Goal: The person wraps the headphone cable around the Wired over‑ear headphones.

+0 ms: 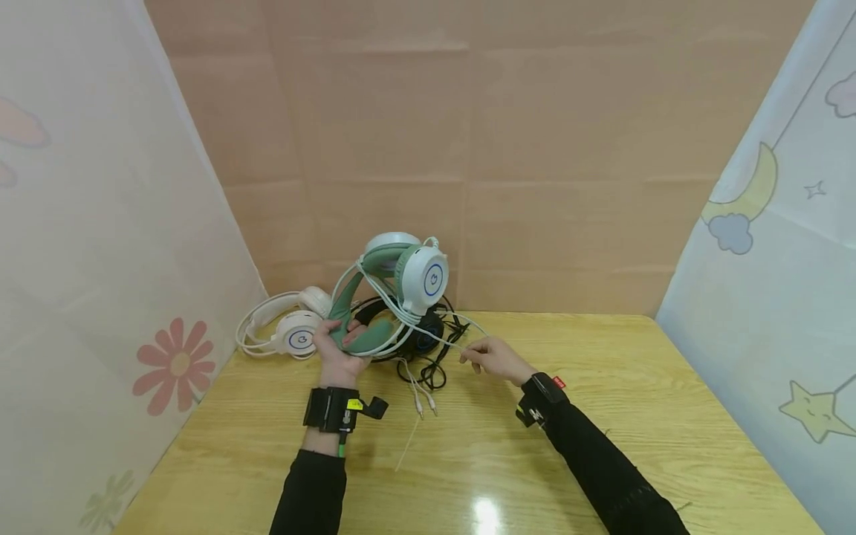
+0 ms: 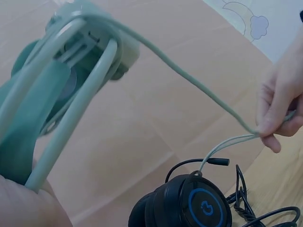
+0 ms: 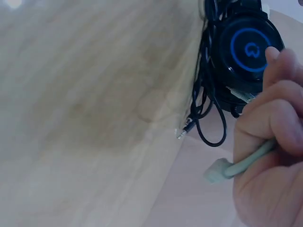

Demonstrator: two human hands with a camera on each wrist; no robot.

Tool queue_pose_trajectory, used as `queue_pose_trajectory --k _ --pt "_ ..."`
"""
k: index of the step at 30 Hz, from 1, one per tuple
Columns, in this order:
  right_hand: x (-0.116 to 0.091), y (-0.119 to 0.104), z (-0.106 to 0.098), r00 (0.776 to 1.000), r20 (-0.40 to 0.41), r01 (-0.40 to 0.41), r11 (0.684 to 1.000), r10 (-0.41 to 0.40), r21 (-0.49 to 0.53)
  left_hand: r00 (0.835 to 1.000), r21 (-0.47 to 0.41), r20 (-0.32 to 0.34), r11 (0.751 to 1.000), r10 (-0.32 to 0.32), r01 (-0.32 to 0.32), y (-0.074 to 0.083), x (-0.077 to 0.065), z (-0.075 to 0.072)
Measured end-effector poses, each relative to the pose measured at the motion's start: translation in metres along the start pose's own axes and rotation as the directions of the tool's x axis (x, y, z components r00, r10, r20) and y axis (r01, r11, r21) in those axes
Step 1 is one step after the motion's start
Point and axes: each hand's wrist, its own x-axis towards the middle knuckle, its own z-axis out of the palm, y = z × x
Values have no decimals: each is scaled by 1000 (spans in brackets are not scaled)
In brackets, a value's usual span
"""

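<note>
My left hand (image 1: 337, 360) grips the headband of a pair of green-and-white headphones (image 1: 428, 276), raised above the table. Pale green cable (image 2: 189, 80) is looped around them, and one strand runs out to my right hand (image 1: 495, 357). That hand pinches the cable between thumb and fingers; in the right wrist view a small pale green block (image 3: 218, 171) on the cable sticks out of the curled fingers. Thinner doubled strands (image 2: 227, 142) droop from the right hand behind black headphones (image 2: 206, 208) on the table. Two pale cable plugs (image 1: 420, 407) show below the headphones.
White headphones (image 1: 294, 331) lie at the back left of the wooden table (image 1: 568, 461). A tangled black cable (image 3: 206, 94) lies next to the black headphones. Brown paper (image 1: 548, 186) forms the back wall, with patterned sheets (image 1: 789, 297) at both sides.
</note>
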Motion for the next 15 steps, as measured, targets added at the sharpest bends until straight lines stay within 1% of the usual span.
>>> queue_pose_trajectory --k 2,4,7,10,12,14,15 --pt "5 -4 -3 999 -12 -30 1000 29 -8 997 10 54 998 -57 57 0 -1 -1" --pt "10 -7 -5 998 -39 -41 999 40 -16 989 19 102 994 -111 110 1 -2 -2" --pt "14 -12 -8 993 -102 -70 997 66 -35 975 54 144 985 -167 161 2 -2 -3" --pt "17 -16 -12 982 -167 -100 991 84 -90 969 87 158 980 -188 176 2 -2 -4" --pt "19 -18 -15 979 -188 -104 986 78 -134 968 104 163 979 -191 176 3 -2 -3" --pt "21 -18 -18 982 -183 -85 982 53 -171 968 111 161 978 -192 176 3 -1 -2" --pt "22 -19 -20 986 -162 -71 984 44 -163 968 115 159 977 -194 177 4 -1 -2"
